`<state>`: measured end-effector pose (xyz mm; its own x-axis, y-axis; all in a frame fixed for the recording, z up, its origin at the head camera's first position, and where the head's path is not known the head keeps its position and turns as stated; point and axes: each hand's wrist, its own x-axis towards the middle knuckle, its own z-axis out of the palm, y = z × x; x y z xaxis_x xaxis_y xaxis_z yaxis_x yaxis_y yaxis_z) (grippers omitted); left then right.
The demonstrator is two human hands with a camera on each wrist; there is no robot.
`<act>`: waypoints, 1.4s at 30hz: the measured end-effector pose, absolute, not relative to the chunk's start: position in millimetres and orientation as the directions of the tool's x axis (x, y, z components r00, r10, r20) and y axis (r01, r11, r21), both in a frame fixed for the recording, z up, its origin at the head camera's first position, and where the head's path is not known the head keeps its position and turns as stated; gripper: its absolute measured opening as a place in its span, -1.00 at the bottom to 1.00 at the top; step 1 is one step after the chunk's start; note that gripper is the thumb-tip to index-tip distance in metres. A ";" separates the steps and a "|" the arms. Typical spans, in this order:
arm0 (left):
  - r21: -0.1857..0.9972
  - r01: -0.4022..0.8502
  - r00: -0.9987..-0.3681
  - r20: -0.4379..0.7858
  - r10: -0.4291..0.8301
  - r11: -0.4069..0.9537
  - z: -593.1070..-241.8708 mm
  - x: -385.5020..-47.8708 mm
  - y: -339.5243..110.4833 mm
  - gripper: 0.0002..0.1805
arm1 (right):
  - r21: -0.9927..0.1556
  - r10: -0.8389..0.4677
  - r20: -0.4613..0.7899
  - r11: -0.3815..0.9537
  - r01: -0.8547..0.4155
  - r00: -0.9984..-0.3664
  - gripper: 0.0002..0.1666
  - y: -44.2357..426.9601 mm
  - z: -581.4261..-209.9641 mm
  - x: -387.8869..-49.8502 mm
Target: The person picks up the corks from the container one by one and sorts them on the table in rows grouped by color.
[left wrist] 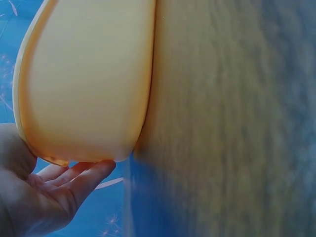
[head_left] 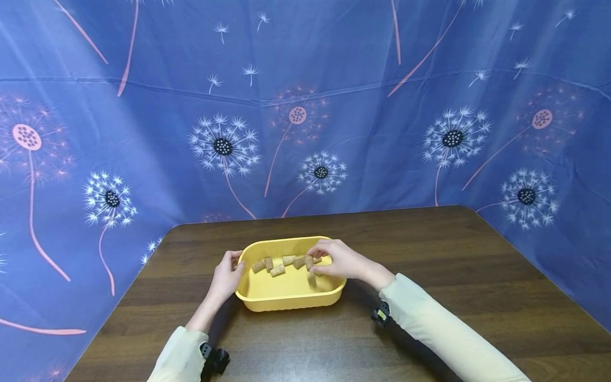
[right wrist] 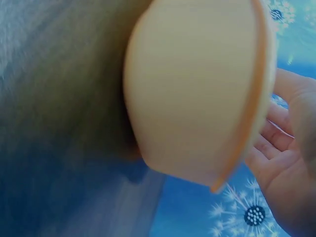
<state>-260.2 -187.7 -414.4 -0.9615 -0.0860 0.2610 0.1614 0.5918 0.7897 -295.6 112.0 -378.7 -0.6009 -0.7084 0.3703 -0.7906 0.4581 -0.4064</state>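
A yellow oblong tub (head_left: 286,303) with a rounded rim stands on the table. Inside it, small brown and tan block-like pieces (head_left: 278,270) lie in a loose row; their exact kind is unclear. At the tub's left end my left hand (head_left: 226,276) holds the wall, thumb at the rim; in the left wrist view its fingers (left wrist: 94,177) lie against the outside. My right hand (head_left: 341,259) reaches over the right rim and pinches a brown piece (head_left: 309,262) between thumb and forefinger. The right wrist view shows that hand (right wrist: 291,153) beyond the tub's wall (right wrist: 192,89), which hides its fingertips.
The dark wooden table (head_left: 429,254) extends around the tub on all sides. Behind it hangs a blue cloth (head_left: 372,132) with dandelion prints. Dark wrist cameras sit on the left wrist (head_left: 217,361) and the right wrist (head_left: 381,314).
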 end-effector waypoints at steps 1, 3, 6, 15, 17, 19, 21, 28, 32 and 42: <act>0.788 0.159 -0.962 0.260 -0.087 0.595 -413.9 -260.0 -187.7 -0.67 | -0.406 -0.702 0.379 0.459 -0.790 -0.603 -0.65 114.0 -377.0 -296.0; 0.787 0.159 -0.961 0.261 -0.089 0.597 -413.0 -259.8 -188.0 -0.67 | -0.408 -0.682 0.400 0.466 -0.785 -0.613 -0.65 117.8 -372.0 -295.8; 0.781 0.166 -0.958 0.273 -0.089 0.603 -412.0 -258.7 -189.0 -0.67 | -0.409 -0.651 0.422 0.485 -0.773 -0.632 -0.64 124.3 -365.8 -295.9; 0.770 0.160 -0.958 0.272 -0.091 0.617 -412.5 -255.8 -191.1 -0.68 | -0.454 -0.622 0.446 0.462 -0.762 -0.643 -0.61 146.1 -359.6 -296.8; 0.772 0.156 -0.959 0.267 -0.092 0.616 -411.8 -256.2 -190.7 -0.68 | -0.459 -0.614 0.451 0.463 -0.758 -0.648 -0.61 151.5 -360.9 -298.3; 0.772 0.155 -0.960 0.266 -0.092 0.617 -411.6 -256.9 -190.1 -0.68 | -0.462 -0.601 0.458 0.468 -0.753 -0.655 -0.60 157.2 -362.4 -300.0; 0.775 0.152 -0.961 0.261 -0.091 0.613 -410.9 -257.4 -189.3 -0.67 | -0.459 -0.587 0.466 0.480 -0.748 -0.662 -0.60 163.2 -364.0 -301.8; 0.782 0.155 -0.962 0.259 -0.089 0.604 -409.4 -257.9 -186.9 -0.67 | -0.471 -0.534 0.471 0.521 -0.712 -0.702 -0.60 184.4 -371.0 -307.6; 0.795 0.147 -0.964 0.249 -0.096 0.588 -410.1 -259.8 -187.5 -0.66 | -0.490 -0.497 0.448 0.558 -0.669 -0.743 -0.60 195.1 -377.5 -311.0; 0.855 0.092 -0.977 0.177 -0.120 0.511 -416.3 -262.4 -185.3 -0.65 | -0.514 -0.475 0.368 0.612 -0.601 -0.799 -0.58 218.8 -392.3 -315.5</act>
<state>-262.4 -185.3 -416.3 -0.9769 -0.1199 0.1770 0.0922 0.5107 0.8548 -315.5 218.8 -392.3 -0.7993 -0.4754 0.3676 -0.6006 0.6120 -0.5145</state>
